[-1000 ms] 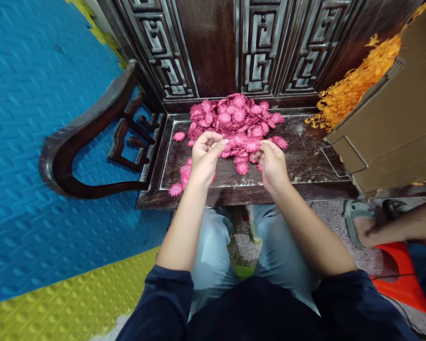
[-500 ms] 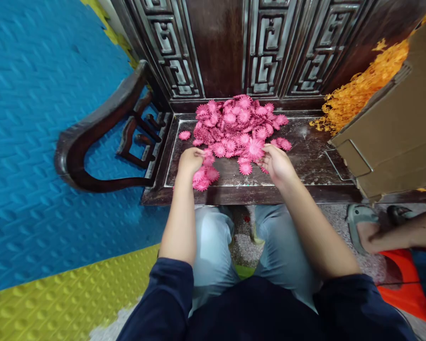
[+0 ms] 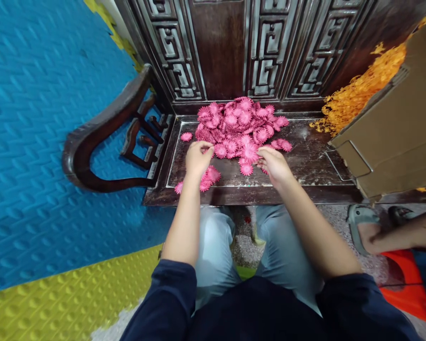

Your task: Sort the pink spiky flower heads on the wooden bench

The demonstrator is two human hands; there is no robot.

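Note:
A heap of pink artificial flower heads [image 3: 241, 123] lies on the dark wooden seat of a carved chair [image 3: 305, 161]. My left hand [image 3: 198, 158] is curled with its fingers bent at the left edge of the heap, just above a small cluster of pink flowers [image 3: 208, 177] near the seat's front edge. My right hand [image 3: 275, 163] rests at the heap's front right, fingers closed against a pink flower head [image 3: 250, 152]. What the left fingers pinch is hidden.
A cardboard box [image 3: 394, 123] with orange plastic sprigs [image 3: 355, 90] stands on the right of the seat. The chair's curved armrest [image 3: 102, 137] is at the left, over blue and yellow floor mats. Another person's foot in a sandal [image 3: 365, 227] is at lower right.
My left hand went down to the small cluster at the seat's front, then rose back to the heap's left edge. My right hand stayed at the heap's front.

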